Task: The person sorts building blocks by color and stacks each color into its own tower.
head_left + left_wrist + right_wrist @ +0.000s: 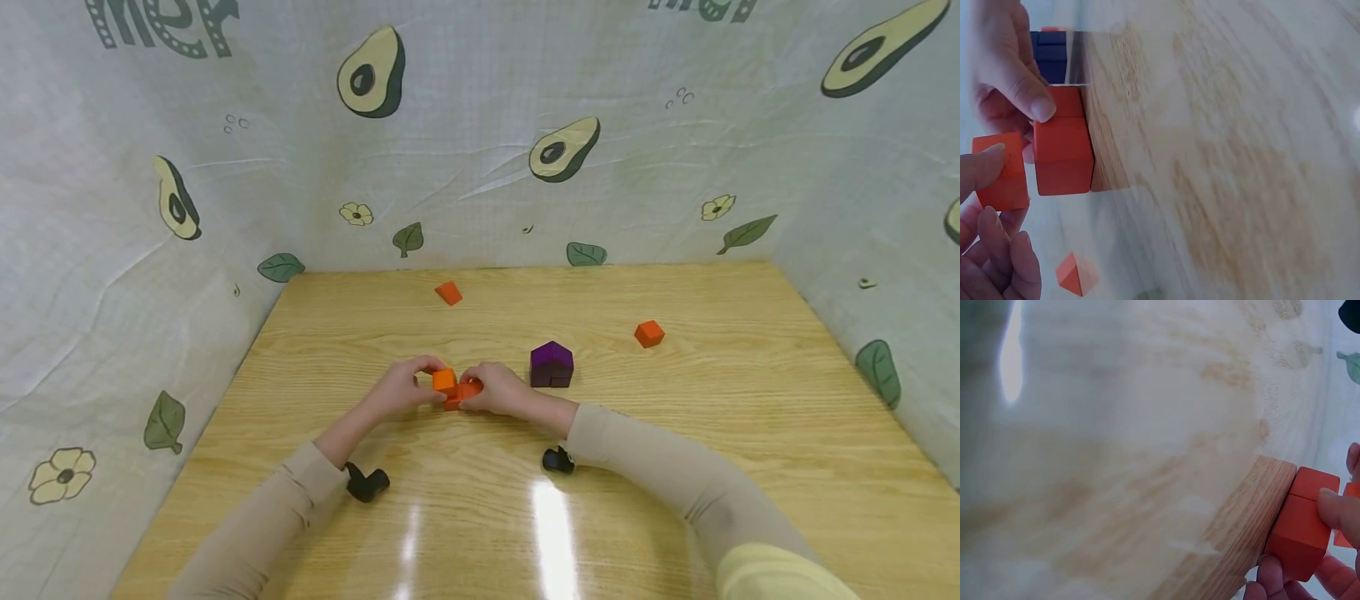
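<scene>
My left hand pinches an orange cube between thumb and fingers, raised beside a pair of red-orange blocks. Those two blocks lie end to end on the table, with a thin seam between them. Coming from the other side, my right hand grips the pair, its thumb on the upper face in both wrist views. In the left wrist view the held cube overlaps the fingers of the right hand. A purple house-shaped stack of blocks stands close beyond the right hand.
An orange wedge-like block lies near the back edge of the wooden table. Another orange block sits to the right. An avocado-print cloth hangs behind and at both sides. Black wrist cameras hang below the wrists.
</scene>
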